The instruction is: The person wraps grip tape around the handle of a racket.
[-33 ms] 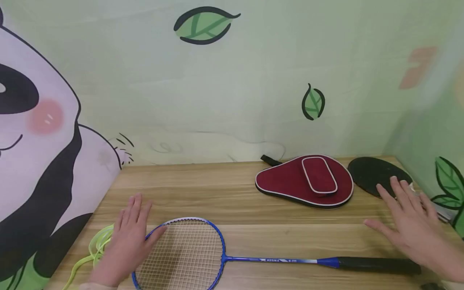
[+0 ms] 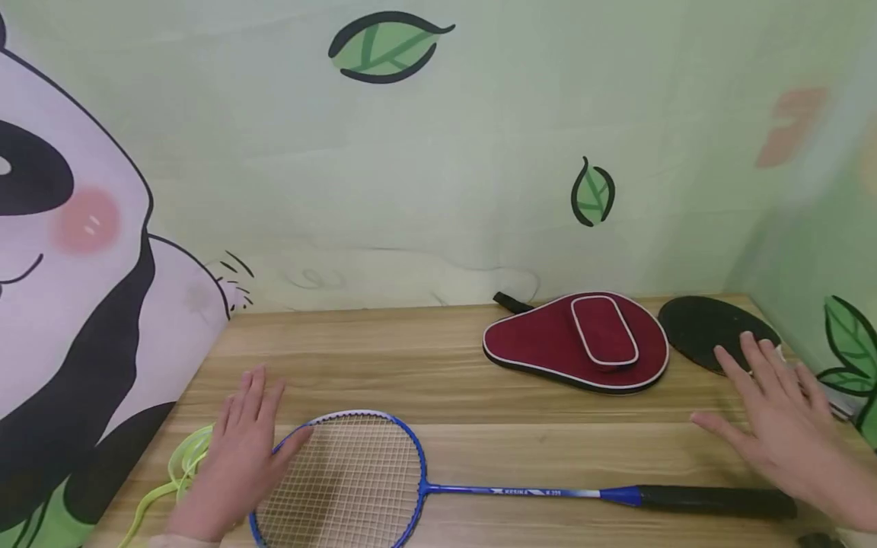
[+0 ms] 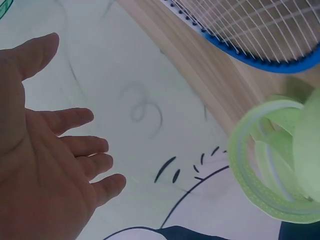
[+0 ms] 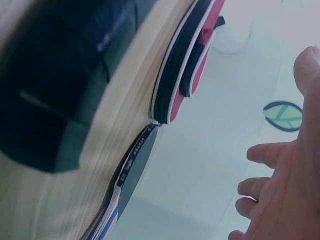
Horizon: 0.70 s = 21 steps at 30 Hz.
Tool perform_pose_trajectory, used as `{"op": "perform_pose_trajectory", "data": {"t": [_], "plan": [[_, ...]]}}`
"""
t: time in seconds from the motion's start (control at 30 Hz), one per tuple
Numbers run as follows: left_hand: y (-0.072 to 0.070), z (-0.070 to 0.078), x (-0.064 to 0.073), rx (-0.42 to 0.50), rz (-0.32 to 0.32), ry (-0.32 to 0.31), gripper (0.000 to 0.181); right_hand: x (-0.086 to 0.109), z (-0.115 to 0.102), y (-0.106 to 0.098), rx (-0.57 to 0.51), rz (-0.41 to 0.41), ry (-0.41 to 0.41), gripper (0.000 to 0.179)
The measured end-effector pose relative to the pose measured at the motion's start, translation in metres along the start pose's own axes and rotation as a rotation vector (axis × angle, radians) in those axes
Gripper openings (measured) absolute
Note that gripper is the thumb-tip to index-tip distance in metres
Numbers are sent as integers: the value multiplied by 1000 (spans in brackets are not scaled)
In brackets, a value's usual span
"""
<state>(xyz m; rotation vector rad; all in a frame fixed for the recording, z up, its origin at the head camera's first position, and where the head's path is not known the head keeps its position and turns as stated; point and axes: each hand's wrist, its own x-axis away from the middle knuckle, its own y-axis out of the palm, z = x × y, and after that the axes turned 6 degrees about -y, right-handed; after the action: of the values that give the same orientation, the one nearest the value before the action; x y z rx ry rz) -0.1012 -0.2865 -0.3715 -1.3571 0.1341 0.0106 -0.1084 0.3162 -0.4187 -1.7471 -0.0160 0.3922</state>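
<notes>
My left hand [image 2: 236,460], fingers straight and thumb spread, hovers above the left edge of a blue badminton racket [image 2: 363,472] and holds nothing. Beside it lies a coiled yellow-green cord [image 2: 154,498], partly hidden behind that hand and large in the left wrist view [image 3: 245,170]. My right hand [image 2: 784,415] is raised with spread fingers above the black racket grip [image 2: 712,501], also empty. Just past its fingertips a black table tennis paddle [image 2: 706,327] lies flat; the hand covers part of it. A dark red paddle case [image 2: 534,346] with white piping sits left of the paddle.
The wooden table [image 2: 356,342] meets a pale green wall cloth [image 2: 445,190] at the back. A large printed panda [image 2: 41,304] covers the left side. A small dark object [image 2: 815,540] shows at the bottom right edge; its kind is unclear.
</notes>
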Motion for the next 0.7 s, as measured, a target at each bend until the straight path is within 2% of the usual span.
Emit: {"op": "perform_pose_trajectory", "data": {"t": [0.1,0.2,0.3,0.4,0.57,0.7], "plan": [[2,-4,3,-17,-33,-8,76,1,0,4,-16,-22,0,98],[6,-11,8,-19,-90,-19,75,3,-4,11,-88,-54,-16,96],[13,-16,10,-8,-111,-23,72,7,-18,15,-164,-65,-52,92],[25,-20,12,-25,-128,-8,71,11,-40,20,-206,-115,-94,86],[46,-18,15,-8,-221,-22,74,12,-64,27,-257,-345,-123,69],[57,-12,15,26,-255,-34,79,12,-64,29,-318,-474,-153,50]]}}
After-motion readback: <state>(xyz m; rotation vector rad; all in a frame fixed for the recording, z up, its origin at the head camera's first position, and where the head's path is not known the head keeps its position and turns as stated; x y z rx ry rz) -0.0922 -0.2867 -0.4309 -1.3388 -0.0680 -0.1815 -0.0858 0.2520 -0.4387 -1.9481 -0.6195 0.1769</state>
